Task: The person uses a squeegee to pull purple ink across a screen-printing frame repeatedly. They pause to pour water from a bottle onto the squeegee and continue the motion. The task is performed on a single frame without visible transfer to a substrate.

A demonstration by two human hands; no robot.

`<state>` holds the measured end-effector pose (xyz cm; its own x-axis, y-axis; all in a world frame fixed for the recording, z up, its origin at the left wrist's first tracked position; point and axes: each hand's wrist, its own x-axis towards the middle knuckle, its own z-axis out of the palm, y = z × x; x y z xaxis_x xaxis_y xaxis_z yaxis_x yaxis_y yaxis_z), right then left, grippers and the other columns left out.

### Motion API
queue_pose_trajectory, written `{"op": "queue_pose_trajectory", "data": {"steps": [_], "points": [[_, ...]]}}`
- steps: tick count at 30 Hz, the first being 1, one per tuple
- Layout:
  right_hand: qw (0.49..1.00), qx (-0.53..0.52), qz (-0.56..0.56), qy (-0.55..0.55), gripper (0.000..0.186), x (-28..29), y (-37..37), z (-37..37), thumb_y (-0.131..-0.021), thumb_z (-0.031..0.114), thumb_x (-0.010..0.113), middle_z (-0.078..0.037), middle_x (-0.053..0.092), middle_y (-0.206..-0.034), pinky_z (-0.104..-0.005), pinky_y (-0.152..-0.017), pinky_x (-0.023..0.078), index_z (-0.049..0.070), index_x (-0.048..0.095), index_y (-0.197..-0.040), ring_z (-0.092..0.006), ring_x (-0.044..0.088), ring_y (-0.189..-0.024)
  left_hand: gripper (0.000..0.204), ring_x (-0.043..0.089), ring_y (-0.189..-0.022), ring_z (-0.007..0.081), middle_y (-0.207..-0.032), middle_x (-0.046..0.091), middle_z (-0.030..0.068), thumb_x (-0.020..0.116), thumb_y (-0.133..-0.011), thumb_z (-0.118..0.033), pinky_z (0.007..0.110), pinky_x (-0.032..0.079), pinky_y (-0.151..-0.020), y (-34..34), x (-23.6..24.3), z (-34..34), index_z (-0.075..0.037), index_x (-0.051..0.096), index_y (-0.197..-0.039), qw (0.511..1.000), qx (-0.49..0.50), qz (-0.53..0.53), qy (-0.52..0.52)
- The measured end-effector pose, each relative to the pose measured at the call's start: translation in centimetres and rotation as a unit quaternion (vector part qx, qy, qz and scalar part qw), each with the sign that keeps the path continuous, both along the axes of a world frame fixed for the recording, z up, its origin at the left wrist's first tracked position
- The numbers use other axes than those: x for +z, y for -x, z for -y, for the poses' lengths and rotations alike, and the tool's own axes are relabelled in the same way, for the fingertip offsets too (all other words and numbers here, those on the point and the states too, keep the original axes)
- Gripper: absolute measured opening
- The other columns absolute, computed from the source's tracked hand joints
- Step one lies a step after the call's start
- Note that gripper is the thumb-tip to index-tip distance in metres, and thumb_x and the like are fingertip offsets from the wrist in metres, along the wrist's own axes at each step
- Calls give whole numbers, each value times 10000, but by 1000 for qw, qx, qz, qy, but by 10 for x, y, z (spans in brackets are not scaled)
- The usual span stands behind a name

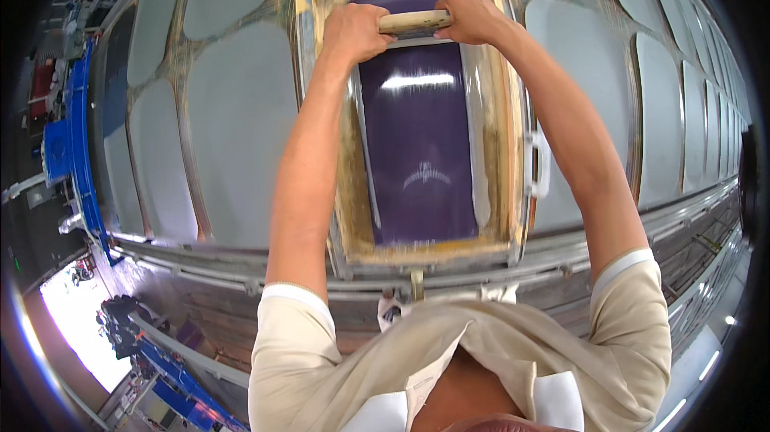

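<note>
Both my arms reach forward over a screen printing frame (514, 191) with worn, yellowish taped edges. Across its far end lies a squeegee with a pale wooden handle (415, 22). My left hand (353, 32) is wrapped round the handle's left end, and my right hand (472, 16) grips the right end. Below the squeegee stretches the dark purple mesh (417, 139), glossy under a light reflection. A small pale winged design (427, 176) shows in its nearer half. Whitish strips run along both sides of the mesh. The squeegee's blade is mostly hidden by the handle and my hands.
Grey flat panels (241, 127) with rounded corners cover the long table on both sides of the frame. A white handle (540, 164) sticks out at the frame's right side. Metal rails (216, 270) run along the near table edge. Blue metalwork (80, 143) stands at the left.
</note>
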<state>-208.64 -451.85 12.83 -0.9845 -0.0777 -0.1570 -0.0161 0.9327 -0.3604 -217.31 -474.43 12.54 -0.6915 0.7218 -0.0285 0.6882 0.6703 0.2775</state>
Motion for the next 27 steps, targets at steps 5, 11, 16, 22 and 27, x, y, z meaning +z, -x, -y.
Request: {"op": "queue_pose_trajectory", "data": {"steps": [5, 11, 16, 22, 27], "points": [[999, 24, 13, -19, 388, -4, -141, 60, -770, 294, 847, -193, 741, -883, -456, -858, 564, 79, 752, -1080, -362, 722, -889, 216, 686, -867, 331, -862, 718, 85, 819, -732, -240, 458, 522, -795, -148, 4, 66, -145, 773, -921, 999, -32, 3, -10], [998, 64, -4, 16, 281, 3, -296, 127, -765, 231, 844, -98, 719, -867, -400, -963, 476, 90, 744, -986, -283, 683, -902, 239, 657, -855, 214, -919, 714, 6, 818, -690, -170, 373, 439, -844, -310, 1, 142, -147, 759, -921, 999, -22, 28, -36], [996, 72, 39, 35, 247, 11, -268, 110, -770, 247, 832, -102, 721, -833, -394, -926, 474, 97, 746, -945, -293, 686, -849, 227, 647, -852, 207, -906, 708, -2, 813, -704, -185, 378, 430, -844, -274, 7, 129, -141, 753, -918, 997, -41, 44, -40], [999, 24, 6, -33, 357, 15, -95, 29, -792, 324, 822, -157, 737, -889, -473, -804, 570, 76, 734, -1033, -360, 711, -870, 284, 666, -905, 275, -902, 709, 60, 826, -725, -267, 423, 447, -848, -96, 13, 41, -112, 758, -954, 997, -59, -45, -23], [998, 13, -27, -48, 491, -1, 47, -36, -782, 376, 828, -174, 742, -939, -458, -870, 563, 86, 720, -1163, -384, 709, -932, 407, 691, -986, 327, -1026, 748, 99, 828, -762, -378, 447, 494, -901, 39, 15, -25, -132, 766, -1080, 998, -22, -56, 31]]}}
